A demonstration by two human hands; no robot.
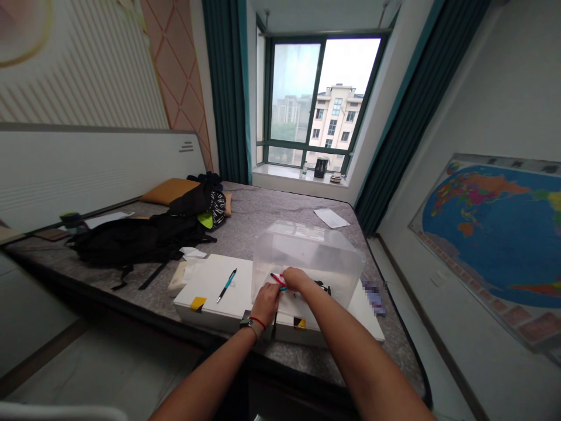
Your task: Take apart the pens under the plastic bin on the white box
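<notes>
A clear plastic bin [307,251] lies on its side on the white boxes, its opening toward me. At its mouth, my left hand [266,301] is closed around slim pens, a red pen [277,279] with a dark end and a blue one [283,289] showing at the fingertips. My right hand [296,279] reaches in just beside it, fingers curled, with a bit of red at them that looks like a pen; the hand itself hides most of it. Dark small items [323,286] lie inside the bin, partly behind my right forearm. A teal pen [227,285] rests on the left white box [210,275].
The boxes stand on a grey-covered bed [272,204]. Left of them are a tissue pack [179,278] and a black backpack [140,237]. A paper sheet [332,218] lies behind the bin. At the right, a blurred flat object [374,298] lies near the bed's edge.
</notes>
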